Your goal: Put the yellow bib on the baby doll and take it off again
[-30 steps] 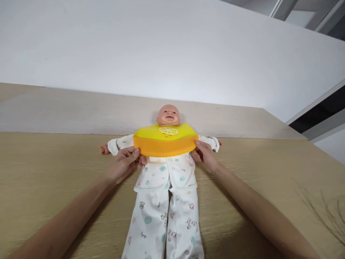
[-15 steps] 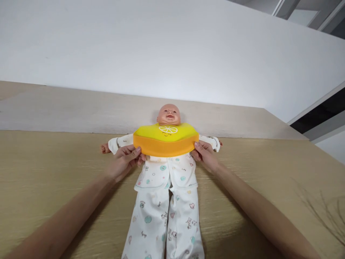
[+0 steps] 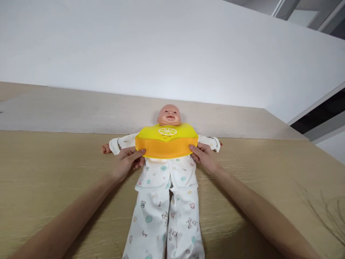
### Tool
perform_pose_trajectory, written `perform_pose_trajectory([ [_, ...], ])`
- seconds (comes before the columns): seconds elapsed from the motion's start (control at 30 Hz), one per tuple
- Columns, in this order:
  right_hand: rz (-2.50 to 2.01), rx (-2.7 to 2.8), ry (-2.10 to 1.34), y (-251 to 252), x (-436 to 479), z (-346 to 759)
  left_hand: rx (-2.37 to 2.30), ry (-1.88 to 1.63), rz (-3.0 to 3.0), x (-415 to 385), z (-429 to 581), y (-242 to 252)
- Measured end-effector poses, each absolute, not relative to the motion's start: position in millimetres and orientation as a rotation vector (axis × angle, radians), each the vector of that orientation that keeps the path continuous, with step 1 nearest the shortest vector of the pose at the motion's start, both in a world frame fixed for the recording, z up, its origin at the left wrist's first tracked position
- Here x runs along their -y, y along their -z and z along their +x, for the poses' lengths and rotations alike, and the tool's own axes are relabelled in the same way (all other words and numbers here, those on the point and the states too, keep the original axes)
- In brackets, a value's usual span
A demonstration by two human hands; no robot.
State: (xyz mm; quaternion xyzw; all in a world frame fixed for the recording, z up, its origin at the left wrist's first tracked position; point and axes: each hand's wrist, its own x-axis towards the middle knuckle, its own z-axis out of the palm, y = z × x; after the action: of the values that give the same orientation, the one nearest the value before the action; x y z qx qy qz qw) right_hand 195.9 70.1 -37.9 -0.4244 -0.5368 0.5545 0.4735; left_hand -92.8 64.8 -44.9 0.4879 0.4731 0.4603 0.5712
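A baby doll [image 3: 169,116] lies on its back with its arms spread out. It wears a white printed jacket [image 3: 159,174] and matching trousers [image 3: 151,219]. Across its chest, below the chin, is a yellow bib [image 3: 178,132] with a lemon-slice face and an orange pocket along the lower part. My left hand [image 3: 132,157] pinches the lower left corner of the bib, thumb on the pocket and fingers underneath. At the opposite lower corner, my right hand [image 3: 203,155] grips the bib the same way. The bib's fastening behind the neck is hidden.
The doll rests on a wooden tabletop [image 3: 67,162], its head over a paler board strip [image 3: 67,108]. Behind rises a white panel [image 3: 161,46]. Thin dark twig-like lines [image 3: 323,212] show at the lower right.
Both thumbs have moved inward over the bib's pocket. The pocket now looks flatter, its upper edge dipping in the middle. The doll has barely moved.
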Motion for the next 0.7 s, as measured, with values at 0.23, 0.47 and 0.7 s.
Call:
perform_pose_trajectory([
  [0.23, -1.104, 1.372, -1.334, 36.6, -68.3, 196.6, -1.113, -1.054, 1.208, -66.2, -94.3, 47.4],
  [0.47, -1.092, 1.462, -1.382, 32.4, -71.9, 205.4, -1.077, -1.062, 1.12, -64.9, -95.7, 42.5],
  [0.7, -1.155, 1.729, -1.457, 25.2, -80.1, 229.0, -1.171, -1.046, 1.157, -67.9, -105.7, 46.4],
])
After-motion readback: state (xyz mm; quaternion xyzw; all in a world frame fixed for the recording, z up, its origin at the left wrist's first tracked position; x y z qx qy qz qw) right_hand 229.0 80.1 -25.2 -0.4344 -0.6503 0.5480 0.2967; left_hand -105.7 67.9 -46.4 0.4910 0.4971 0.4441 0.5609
